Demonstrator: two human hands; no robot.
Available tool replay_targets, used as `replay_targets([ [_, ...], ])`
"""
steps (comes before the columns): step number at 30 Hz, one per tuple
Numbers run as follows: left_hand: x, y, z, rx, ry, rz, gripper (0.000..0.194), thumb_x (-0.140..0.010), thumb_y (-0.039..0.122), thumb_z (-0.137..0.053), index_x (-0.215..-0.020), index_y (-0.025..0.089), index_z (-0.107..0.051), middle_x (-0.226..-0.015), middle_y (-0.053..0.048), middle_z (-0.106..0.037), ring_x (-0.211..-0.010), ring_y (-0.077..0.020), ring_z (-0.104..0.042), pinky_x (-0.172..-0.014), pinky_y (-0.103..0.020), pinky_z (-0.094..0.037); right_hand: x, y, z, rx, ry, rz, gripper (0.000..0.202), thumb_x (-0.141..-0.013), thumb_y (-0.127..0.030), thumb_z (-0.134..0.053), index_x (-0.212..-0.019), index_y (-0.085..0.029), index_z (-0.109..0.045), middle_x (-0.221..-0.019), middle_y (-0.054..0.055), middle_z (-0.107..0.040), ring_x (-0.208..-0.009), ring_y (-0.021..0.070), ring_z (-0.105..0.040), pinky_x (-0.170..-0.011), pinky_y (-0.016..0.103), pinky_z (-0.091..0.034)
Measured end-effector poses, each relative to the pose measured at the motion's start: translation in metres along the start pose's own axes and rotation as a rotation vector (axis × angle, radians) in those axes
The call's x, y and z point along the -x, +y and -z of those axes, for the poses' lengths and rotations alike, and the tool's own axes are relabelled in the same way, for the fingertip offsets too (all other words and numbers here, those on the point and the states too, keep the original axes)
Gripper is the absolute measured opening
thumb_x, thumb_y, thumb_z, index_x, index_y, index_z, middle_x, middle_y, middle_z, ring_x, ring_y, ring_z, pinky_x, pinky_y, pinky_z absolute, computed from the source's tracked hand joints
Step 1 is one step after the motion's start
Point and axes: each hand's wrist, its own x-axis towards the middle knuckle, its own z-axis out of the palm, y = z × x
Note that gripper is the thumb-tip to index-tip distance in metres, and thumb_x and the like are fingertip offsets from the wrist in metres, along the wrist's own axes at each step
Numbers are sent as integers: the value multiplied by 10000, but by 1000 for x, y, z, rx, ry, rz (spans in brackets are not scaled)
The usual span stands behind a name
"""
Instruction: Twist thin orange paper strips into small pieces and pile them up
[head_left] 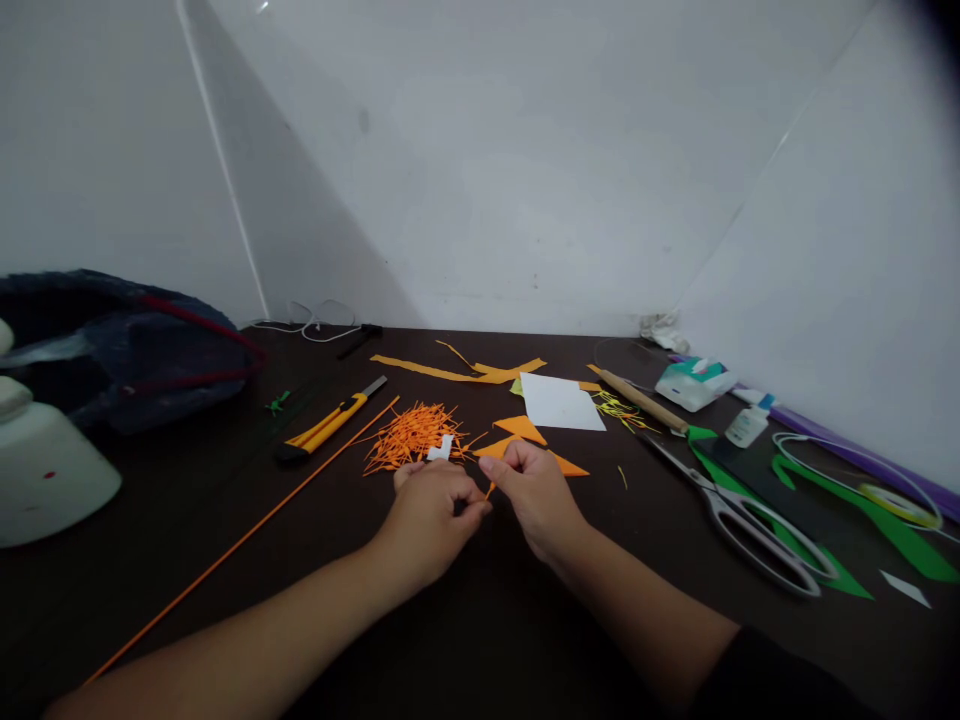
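Observation:
Between my two hands is a small thin orange strip [490,490], pinched at its ends. My left hand [429,515] has thumb and forefinger pressed together on its lower end. The thumb and fingers of my right hand [536,495] are closed on the upper end. Just beyond my left hand lies a heap of short orange pieces [412,435], with a small white scrap [441,448] at its near edge. Orange paper pieces [523,430] lie behind my right hand. A long thin orange strip [247,535] runs along the table by my left forearm.
A yellow utility knife [326,425] lies left of the heap. To the right are scissors [742,515], a wooden-handled tool [641,400], a small bottle [748,422] and green strips [862,505]. A white sheet [562,402] lies at the middle back; a white container [49,470] stands left.

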Motion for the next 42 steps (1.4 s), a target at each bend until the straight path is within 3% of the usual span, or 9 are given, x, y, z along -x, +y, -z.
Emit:
replay_targets([
  [7,-2,-7,-3,141,14,58,139,-677,225,-577,-549,180,-543,-663,20,-606,-669,-142,-543,-689,-290,-360,0,1,0,-94,-16,-24,315,-672,-284,-592,-514,-200,-333,-497,-72,-297,-476,85,-253,-456,231,-238],
  [14,-3,-6,-7,206,75,104,237,-637,188,-604,-501,172,-410,-595,42,-516,-607,-119,-486,-597,-249,-344,2,0,-2,-50,32,-13,316,-670,-299,-588,-513,-197,-334,-486,-79,-296,-475,86,-264,-453,222,-240],
  [21,-4,-4,-7,98,110,41,234,-629,136,-589,-503,171,-394,-583,41,-487,-579,-110,-451,-592,-250,-318,2,-2,-6,24,109,-59,310,-662,-303,-585,-502,-195,-343,-468,-78,-298,-461,84,-262,-432,216,-218],
  [28,-5,-10,-4,106,86,136,237,-590,182,-623,-543,178,-391,-555,58,-462,-547,-106,-417,-550,-234,-292,-7,8,0,-29,215,-83,353,-677,-361,-591,-504,-196,-332,-456,-81,-294,-465,84,-250,-452,225,-230],
  [32,-8,-15,0,481,31,201,208,-645,318,-610,-746,181,-490,-626,45,-493,-584,-115,-443,-552,-230,-334,-9,11,4,-89,191,-39,346,-692,-360,-590,-515,-194,-343,-471,-77,-314,-483,89,-260,-469,226,-245],
  [36,-9,-15,-2,890,-158,347,355,-794,451,-396,-791,137,-562,-641,-12,-563,-529,-106,-472,-516,-232,-337,-8,12,3,-101,127,15,327,-699,-364,-592,-530,-191,-370,-499,-69,-337,-501,95,-285,-480,229,-262],
  [39,-8,-14,-7,991,-288,416,415,-796,474,-395,-716,118,-592,-564,-22,-573,-438,-82,-443,-458,-214,-289,-7,12,2,-58,95,56,333,-701,-354,-593,-523,-192,-362,-505,-69,-328,-502,96,-287,-483,232,-265],
  [42,-6,-13,-10,1000,-273,407,310,-764,393,-492,-667,119,-597,-521,-5,-561,-431,-74,-447,-460,-206,-301,-6,11,0,-29,83,71,327,-701,-342,-592,-521,-191,-365,-504,-71,-319,-497,95,-288,-481,232,-262],
])
